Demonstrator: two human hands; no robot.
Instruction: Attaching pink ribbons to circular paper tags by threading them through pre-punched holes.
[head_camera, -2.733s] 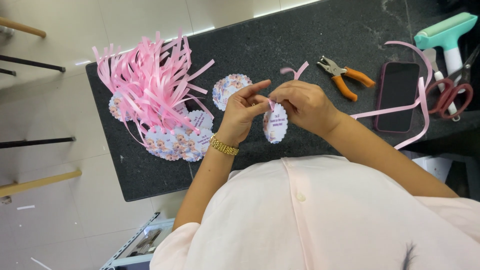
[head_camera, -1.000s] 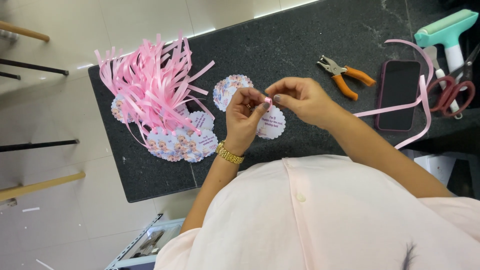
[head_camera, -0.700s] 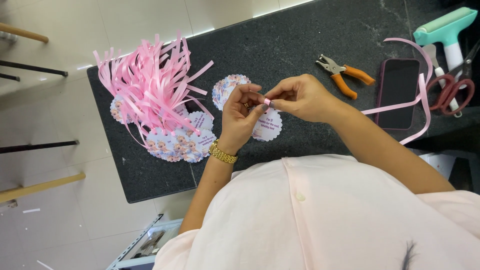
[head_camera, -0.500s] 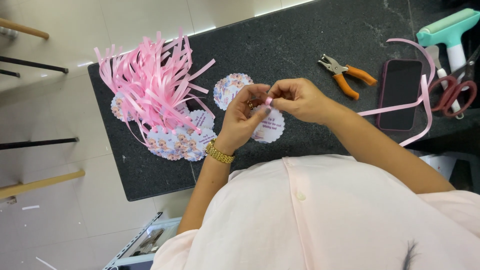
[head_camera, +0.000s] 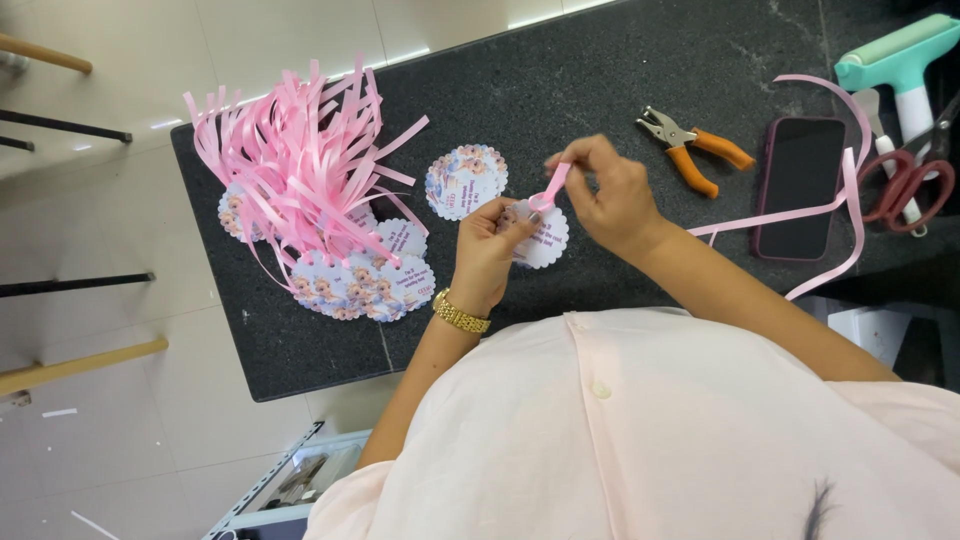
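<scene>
Left hand (head_camera: 488, 255) pinches a round scalloped paper tag (head_camera: 540, 238) above the black stone table (head_camera: 560, 75), right hand (head_camera: 610, 190) grips its pink ribbon loop (head_camera: 549, 190); ribboned tag pile (head_camera: 330, 220) looks finished, one bare tag (head_camera: 465, 180) left.

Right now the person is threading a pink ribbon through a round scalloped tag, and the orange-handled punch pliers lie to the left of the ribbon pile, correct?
Not quite. The head view shows the orange-handled punch pliers lying to the right of the ribbon pile, next to the dark phone. The rest holds: the left hand and right hand work a pink ribbon at the round scalloped tag.
</scene>
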